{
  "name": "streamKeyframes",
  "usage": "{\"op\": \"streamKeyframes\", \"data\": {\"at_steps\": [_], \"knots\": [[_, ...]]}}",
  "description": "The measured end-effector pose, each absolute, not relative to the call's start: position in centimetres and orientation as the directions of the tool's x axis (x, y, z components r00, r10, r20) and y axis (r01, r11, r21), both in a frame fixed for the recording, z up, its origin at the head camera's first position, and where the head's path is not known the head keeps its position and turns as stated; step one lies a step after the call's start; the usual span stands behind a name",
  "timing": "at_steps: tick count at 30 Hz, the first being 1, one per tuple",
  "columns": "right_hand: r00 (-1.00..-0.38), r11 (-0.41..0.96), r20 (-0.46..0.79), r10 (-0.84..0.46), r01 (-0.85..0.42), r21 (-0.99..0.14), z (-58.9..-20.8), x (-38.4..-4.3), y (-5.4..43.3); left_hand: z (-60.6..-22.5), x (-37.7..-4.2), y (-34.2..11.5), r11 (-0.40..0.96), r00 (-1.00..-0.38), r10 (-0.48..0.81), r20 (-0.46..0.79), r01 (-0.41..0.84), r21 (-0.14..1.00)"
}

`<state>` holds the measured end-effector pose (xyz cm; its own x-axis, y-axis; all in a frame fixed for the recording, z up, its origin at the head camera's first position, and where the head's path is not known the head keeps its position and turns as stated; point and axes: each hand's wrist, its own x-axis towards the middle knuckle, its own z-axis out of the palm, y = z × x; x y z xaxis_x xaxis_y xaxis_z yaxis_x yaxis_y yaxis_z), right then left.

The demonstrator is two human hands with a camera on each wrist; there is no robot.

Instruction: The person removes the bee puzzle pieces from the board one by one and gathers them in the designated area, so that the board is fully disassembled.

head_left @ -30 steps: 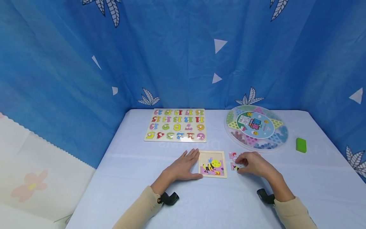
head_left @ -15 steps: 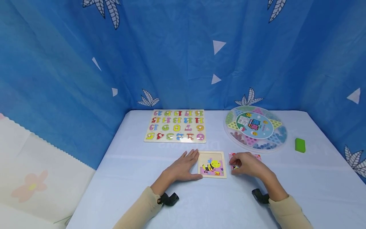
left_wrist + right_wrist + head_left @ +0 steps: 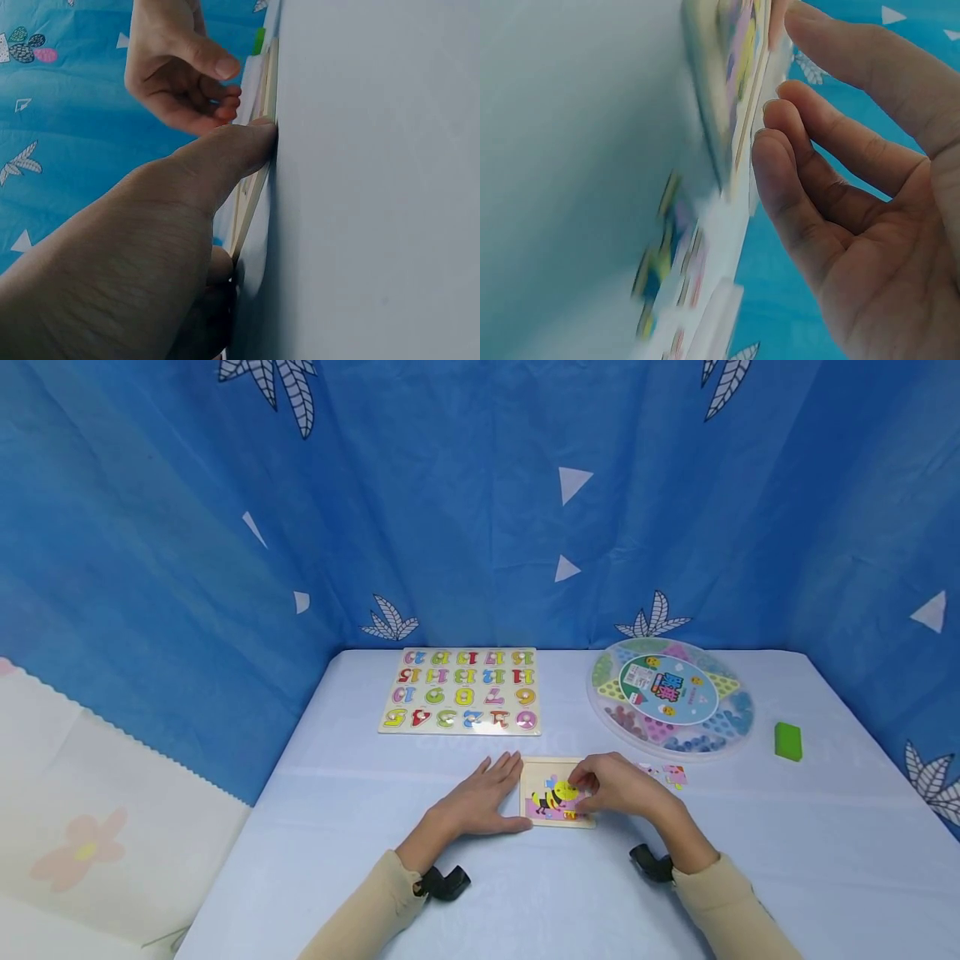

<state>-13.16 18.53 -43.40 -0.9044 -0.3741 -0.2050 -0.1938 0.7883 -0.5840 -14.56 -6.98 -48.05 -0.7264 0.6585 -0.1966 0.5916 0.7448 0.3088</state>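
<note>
A small square wooden puzzle tray (image 3: 557,762) with a yellow-and-black bee picture on pink lies at the table's front middle. At its left side my left hand (image 3: 480,795) rests with straight fingers; the thumb and fingertips touch the frame. In the left wrist view that thumb (image 3: 232,146) presses on the tray's edge. My right hand (image 3: 621,785) hovers over the tray's right part, fingers loosely bent. No piece shows between its thumb and fingers in the right wrist view. Loose puzzle pieces (image 3: 675,775) lie right of the tray, partly hidden by that hand and blurred in the right wrist view.
Behind the tray lies a number puzzle board (image 3: 461,690) with colourful numerals. A round clear game box (image 3: 671,693) with coloured pegs or beads stands at the back right. Near it sits a green block (image 3: 788,741). Blue curtains (image 3: 487,527) enclose the table's back and sides.
From over the loose pieces, my right hand has moved left to above the tray's right part, uncovering some pieces. The left hand stays at the tray's side.
</note>
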Motion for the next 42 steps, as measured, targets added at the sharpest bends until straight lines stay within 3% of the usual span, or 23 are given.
{"op": "streamKeyframes", "data": {"at_steps": [15,42], "knots": [[-0.897,0.812,-0.237,-0.372,-0.191,-0.551,-44.1,-14.7,15.9,-48.1,-14.5,-7.1,0.736,-0.722,0.667,-0.183,0.603,0.308],[-0.913,0.827,-0.257,-0.317,-0.133,-0.546,-44.4,-14.7,15.5,-48.1,-14.8,-7.2,0.737,-0.719,0.669,-0.188,0.609,0.293]]}}
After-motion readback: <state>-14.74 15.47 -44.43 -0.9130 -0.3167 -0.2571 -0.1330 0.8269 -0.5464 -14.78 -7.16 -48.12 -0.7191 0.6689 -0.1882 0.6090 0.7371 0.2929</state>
